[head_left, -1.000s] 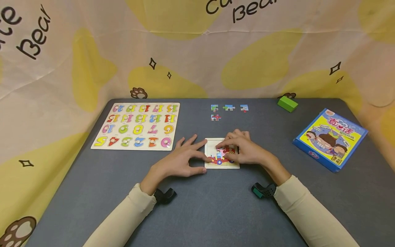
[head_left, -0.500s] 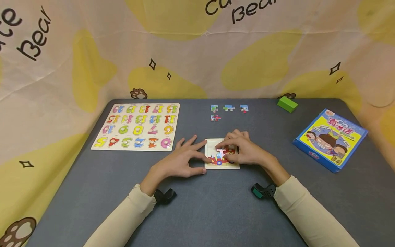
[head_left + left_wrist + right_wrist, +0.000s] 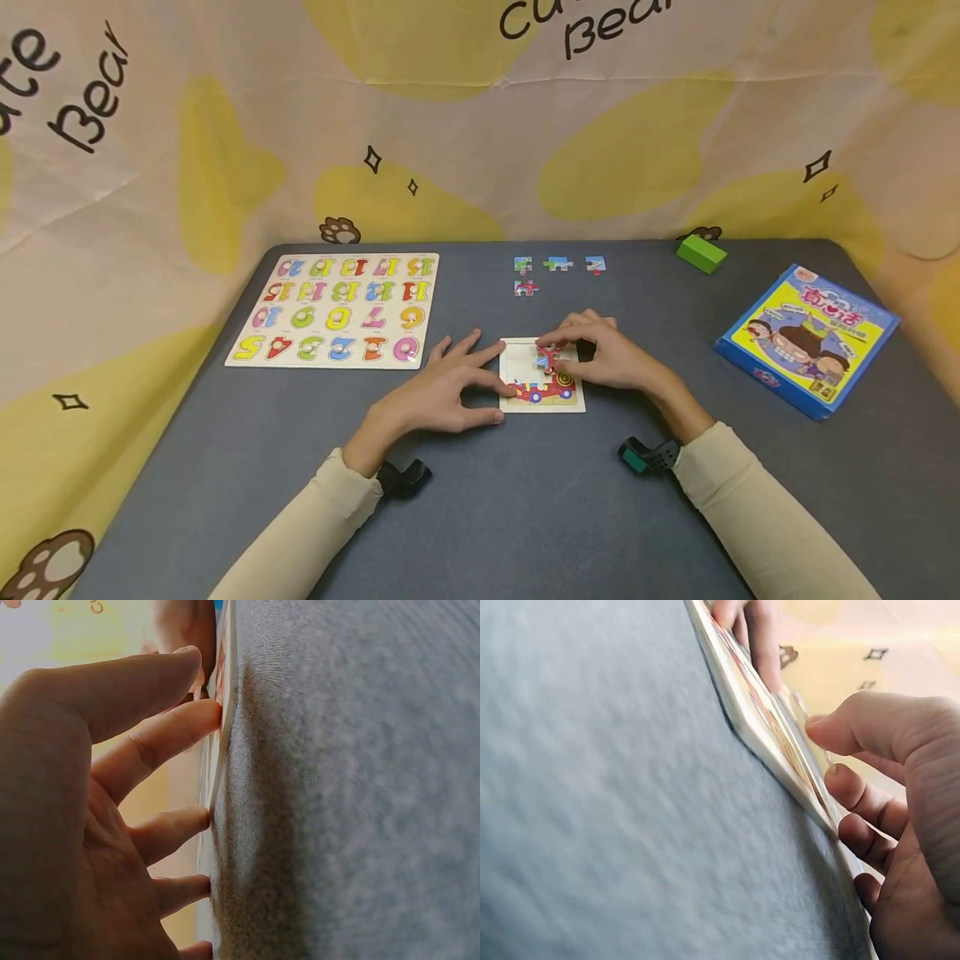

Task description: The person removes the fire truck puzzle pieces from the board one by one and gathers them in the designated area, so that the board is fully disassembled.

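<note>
A small square jigsaw tray [image 3: 522, 407] with a pale border lies in front of the person, a red vehicle picture along its lower part. The left hand [image 3: 442, 387] is spread at its left side, fingertips resting on the border and on the lower-left pieces. In the left wrist view the left hand [image 3: 97, 802] has fairly straight fingers touching the tray's edge. Above the tray's right half, the right hand [image 3: 611, 354] pinches a red and blue jigsaw piece [image 3: 547, 358] between thumb and index finger. The right wrist view shows the right hand's [image 3: 900, 810] other fingers curled.
Several loose jigsaw pieces [image 3: 558, 264] lie beyond the tray. A number board [image 3: 360, 315] is at the left. On the right are a blue and yellow box [image 3: 808, 337] and a green block [image 3: 701, 253]. A printed cloth [image 3: 480, 125] hangs behind the grey table [image 3: 555, 508].
The right hand has shifted slightly away and to the right, with the jigsaw piece moving off the vehicle picture, of which more now shows. The left hand stays in place.
</note>
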